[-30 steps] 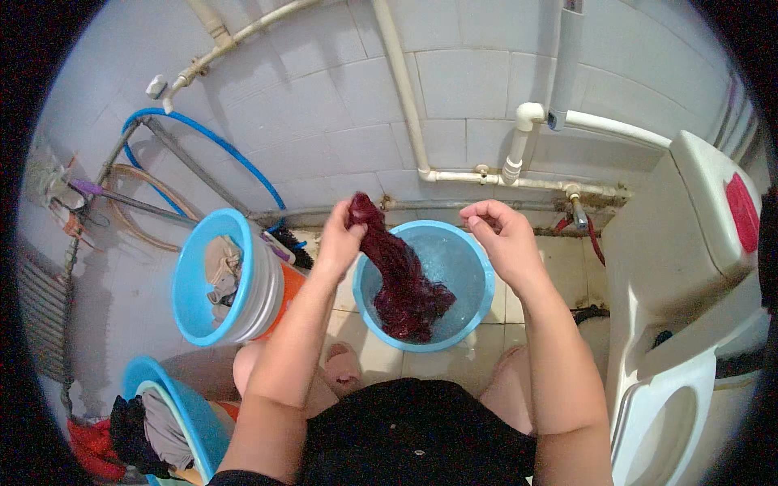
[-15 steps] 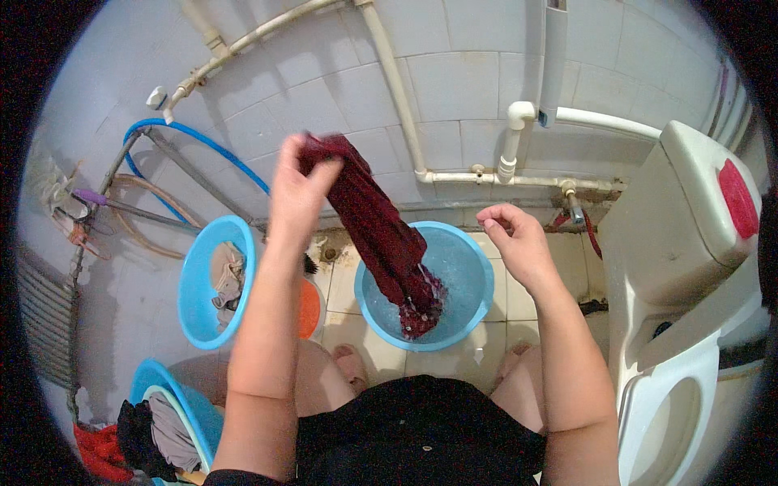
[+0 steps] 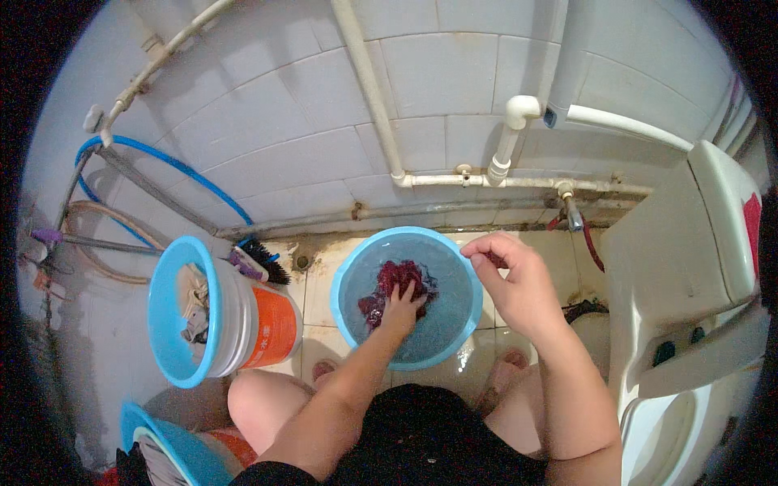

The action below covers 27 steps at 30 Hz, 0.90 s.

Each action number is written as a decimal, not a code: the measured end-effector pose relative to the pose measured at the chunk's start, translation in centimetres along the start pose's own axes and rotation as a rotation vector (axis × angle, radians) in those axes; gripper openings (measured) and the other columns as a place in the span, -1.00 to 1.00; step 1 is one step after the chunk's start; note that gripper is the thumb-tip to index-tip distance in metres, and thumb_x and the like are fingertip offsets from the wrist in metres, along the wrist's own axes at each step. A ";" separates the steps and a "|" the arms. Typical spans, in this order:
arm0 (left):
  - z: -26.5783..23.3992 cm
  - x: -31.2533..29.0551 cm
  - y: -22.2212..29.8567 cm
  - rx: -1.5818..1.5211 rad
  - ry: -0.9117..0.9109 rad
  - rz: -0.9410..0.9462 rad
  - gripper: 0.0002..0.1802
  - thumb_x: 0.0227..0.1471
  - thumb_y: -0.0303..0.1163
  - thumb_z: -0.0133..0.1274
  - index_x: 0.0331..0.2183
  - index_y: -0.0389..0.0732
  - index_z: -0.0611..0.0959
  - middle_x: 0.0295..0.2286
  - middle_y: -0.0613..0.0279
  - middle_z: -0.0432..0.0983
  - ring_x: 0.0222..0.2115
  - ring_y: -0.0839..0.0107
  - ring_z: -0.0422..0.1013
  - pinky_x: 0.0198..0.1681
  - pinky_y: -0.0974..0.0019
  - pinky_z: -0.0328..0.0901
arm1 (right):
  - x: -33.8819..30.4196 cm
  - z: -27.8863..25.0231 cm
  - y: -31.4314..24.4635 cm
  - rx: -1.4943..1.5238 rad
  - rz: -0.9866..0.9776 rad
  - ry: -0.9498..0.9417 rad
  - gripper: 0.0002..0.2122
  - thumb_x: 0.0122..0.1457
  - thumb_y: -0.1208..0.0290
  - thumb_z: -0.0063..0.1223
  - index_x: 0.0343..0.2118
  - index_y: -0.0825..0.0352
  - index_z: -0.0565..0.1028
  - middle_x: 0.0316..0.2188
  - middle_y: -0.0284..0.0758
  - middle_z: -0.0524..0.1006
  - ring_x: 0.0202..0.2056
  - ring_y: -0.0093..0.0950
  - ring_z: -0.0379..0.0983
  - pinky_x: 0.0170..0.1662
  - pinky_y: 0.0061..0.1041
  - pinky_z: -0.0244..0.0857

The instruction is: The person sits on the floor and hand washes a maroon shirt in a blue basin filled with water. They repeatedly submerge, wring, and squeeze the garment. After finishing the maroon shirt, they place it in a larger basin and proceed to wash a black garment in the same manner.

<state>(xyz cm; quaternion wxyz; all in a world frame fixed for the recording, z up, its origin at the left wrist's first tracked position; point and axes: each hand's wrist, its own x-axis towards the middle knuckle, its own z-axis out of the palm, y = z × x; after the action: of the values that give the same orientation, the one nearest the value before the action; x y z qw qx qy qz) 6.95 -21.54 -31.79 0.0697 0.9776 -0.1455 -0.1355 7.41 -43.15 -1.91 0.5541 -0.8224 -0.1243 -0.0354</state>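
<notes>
Hard pushing by the spread, open left hand (image 3: 399, 316) on the dark red cloth (image 3: 397, 271) could slop water (image 3: 450, 312) over the basin's (image 3: 336, 304) near rim, while the loosely curled right hand (image 3: 517, 279) looks empty

printed characters on the orange band of a bucket, left of view.
bucket (image 3: 233, 316) has an orange band (image 3: 279, 324); pale characters (image 3: 261, 347) on it, short line, runs roughly up-down in view, near band's left edge. small and blurred, steeply angled by band's curve, partly legible at best. black clothing (image 3: 421, 421), lower middle: tiny pale mark (image 3: 429, 460), too small to tell if lettering. bucket print is the only clear lettering in view.
</notes>
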 end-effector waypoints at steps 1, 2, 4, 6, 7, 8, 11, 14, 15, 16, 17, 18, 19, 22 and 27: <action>0.8 -0.8 -0.1 -0.002 -0.102 0.016 -0.50 -0.05 -0.49 -0.18 -0.02 0.11 0.45 0.17 0.18 -0.09 0.14 -0.12 -0.10 0.09 -0.12 0.04 | 0.1 0.1 -0.3 0.003 0.002 -0.006 -0.89 0.05 0.52 -0.05 -0.36 0.33 0.49 -0.39 -0.23 0.47 -0.35 -0.32 0.43 -0.29 -0.47 0.30; 2.4 -1.1 -0.6 0.017 -0.158 0.040 -0.53 -0.03 -0.47 -0.20 -0.03 0.07 0.45 0.14 0.14 0.00 0.12 -0.10 -0.03 0.07 -0.09 0.08 | 0.2 0.3 -0.4 0.006 0.006 -0.013 -0.89 0.05 0.52 -0.05 -0.36 0.33 0.49 -0.39 -0.23 0.47 -0.34 -0.31 0.43 -0.28 -0.46 0.30; 5.0 -1.0 -1.0 -0.096 -0.285 -0.102 -0.58 0.00 -0.44 -0.22 -0.06 0.00 0.46 0.08 0.07 0.14 0.07 -0.08 0.08 0.04 -0.03 0.14 | 0.3 0.6 -0.3 -0.005 0.003 -0.025 -0.89 0.04 0.53 -0.04 -0.36 0.33 0.49 -0.39 -0.22 0.46 -0.33 -0.30 0.43 -0.27 -0.44 0.31; 6.2 -1.0 -0.9 -0.366 -0.411 -0.452 -0.61 0.02 -0.41 -0.23 -0.08 -0.04 0.46 0.02 0.03 0.25 0.02 -0.05 0.19 0.01 0.02 0.18 | 0.3 0.6 -0.8 -0.068 -0.010 -0.040 -0.89 0.02 0.53 -0.04 -0.37 0.32 0.49 -0.39 -0.21 0.46 -0.33 -0.26 0.43 -0.26 -0.43 0.31; 9.2 -1.0 -2.1 -0.285 -0.347 -0.297 -0.62 0.02 -0.40 -0.24 -0.08 -0.05 0.45 -0.01 0.03 0.28 -0.01 -0.03 0.23 -0.01 0.04 0.20 | 0.4 0.8 -0.9 -0.070 -0.006 -0.051 -0.89 0.02 0.53 -0.05 -0.37 0.32 0.49 -0.39 -0.21 0.46 -0.33 -0.25 0.43 -0.25 -0.42 0.31; 12.4 -1.1 -3.8 -0.200 -0.280 -0.152 -0.63 0.02 -0.38 -0.24 -0.08 -0.06 0.45 -0.03 0.02 0.31 -0.04 -0.02 0.27 -0.03 0.06 0.22 | 0.4 1.0 -1.0 -0.064 -0.005 -0.067 -0.89 0.03 0.52 -0.05 -0.37 0.32 0.49 -0.39 -0.21 0.46 -0.33 -0.24 0.43 -0.25 -0.41 0.31; 6.6 -2.0 -2.4 -0.107 -0.343 -0.020 -0.61 -0.01 -0.37 -0.21 -0.08 -0.05 0.45 -0.08 0.02 0.36 -0.10 0.03 0.33 -0.06 0.08 0.24 | 0.2 0.6 -0.8 -0.089 -0.004 -0.050 -0.89 0.03 0.51 -0.06 -0.37 0.32 0.48 -0.38 -0.21 0.46 -0.32 -0.23 0.43 -0.24 -0.39 0.31; -1.6 -2.9 -1.2 -0.174 -0.404 -0.117 -0.57 -0.06 -0.40 -0.17 -0.07 -0.01 0.47 -0.12 0.04 0.41 -0.13 0.08 0.37 -0.09 0.12 0.26 | 0.1 1.0 -1.0 -0.090 -0.043 -0.040 -0.89 0.04 0.49 -0.08 -0.38 0.32 0.48 -0.38 -0.20 0.46 -0.30 -0.22 0.42 -0.23 -0.36 0.30; -2.8 -3.2 -1.3 -0.209 -0.404 -0.155 -0.56 -0.08 -0.41 -0.16 -0.07 0.00 0.48 -0.14 0.05 0.43 -0.15 0.10 0.38 -0.10 0.14 0.27 | 0.0 1.3 -1.0 -0.087 -0.057 -0.038 -0.88 0.05 0.48 -0.08 -0.38 0.32 0.48 -0.39 -0.19 0.46 -0.30 -0.23 0.42 -0.23 -0.35 0.30; -2.2 -2.8 -2.4 -0.271 -0.313 -0.150 -0.52 -0.14 -0.46 -0.11 -0.08 0.04 0.50 -0.19 0.08 0.46 -0.17 0.12 0.39 -0.11 0.18 0.28 | -0.2 1.6 -1.0 -0.096 -0.067 -0.060 -0.87 0.05 0.47 -0.08 -0.35 0.32 0.47 -0.38 -0.19 0.47 -0.30 -0.23 0.42 -0.23 -0.34 0.30; -5.7 -3.1 -1.2 -0.358 -0.163 -0.237 -0.54 -0.17 -0.54 -0.13 -0.15 0.00 0.55 -0.21 0.05 0.47 -0.18 0.09 0.39 -0.11 0.23 0.28 | -0.1 1.5 -0.6 -0.104 -0.081 -0.072 -0.86 0.05 0.46 -0.07 -0.33 0.31 0.47 -0.37 -0.20 0.47 -0.29 -0.23 0.42 -0.22 -0.34 0.30; -8.0 -3.5 -1.8 -0.625 -0.070 -0.117 -0.58 -0.18 -0.62 -0.16 -0.23 -0.11 0.58 -0.26 0.03 0.50 -0.21 0.13 0.42 -0.12 0.25 0.27 | -0.1 1.6 -0.4 -0.108 -0.100 -0.087 -0.84 0.04 0.45 -0.07 -0.30 0.31 0.46 -0.35 -0.20 0.47 -0.29 -0.23 0.43 -0.22 -0.33 0.30; -11.5 -3.8 -0.6 -0.715 -0.004 -0.121 -0.63 -0.15 -0.66 -0.20 -0.28 -0.20 0.58 -0.30 0.08 0.53 -0.25 0.27 0.44 -0.13 0.30 0.26 | -0.1 1.8 0.2 -0.098 -0.088 -0.085 -0.82 0.04 0.44 -0.06 -0.26 0.29 0.44 -0.34 -0.21 0.47 -0.29 -0.23 0.43 -0.22 -0.33 0.30; -19.6 -5.8 0.1 -1.100 0.141 -0.090 -0.63 -0.13 -0.71 -0.21 -0.25 -0.28 0.56 -0.33 0.21 0.51 -0.27 0.42 0.41 -0.11 0.34 0.27 | -0.1 2.0 1.5 -0.171 -0.007 -0.187 -0.58 0.01 0.37 0.02 -0.01 0.25 0.28 -0.19 -0.17 0.43 -0.20 -0.21 0.40 -0.14 -0.32 0.29; -34.9 -11.9 3.7 -1.487 0.371 -0.048 -0.64 -0.06 -0.65 -0.21 -0.17 -0.27 0.49 -0.30 0.13 0.49 -0.30 0.33 0.44 -0.23 0.32 0.36 | -0.8 3.4 5.2 -0.530 -0.022 -0.485 -0.13 -0.13 0.19 0.22 0.18 0.37 -0.07 0.08 -0.03 0.16 0.10 -0.14 0.11 0.12 -0.31 0.07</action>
<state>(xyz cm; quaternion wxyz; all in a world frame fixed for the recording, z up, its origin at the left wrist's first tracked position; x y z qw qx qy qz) 4.93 -18.09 5.07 0.7292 0.6832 0.0194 -0.0329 7.66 -41.98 -8.05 0.2756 -0.9206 -0.2475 0.1237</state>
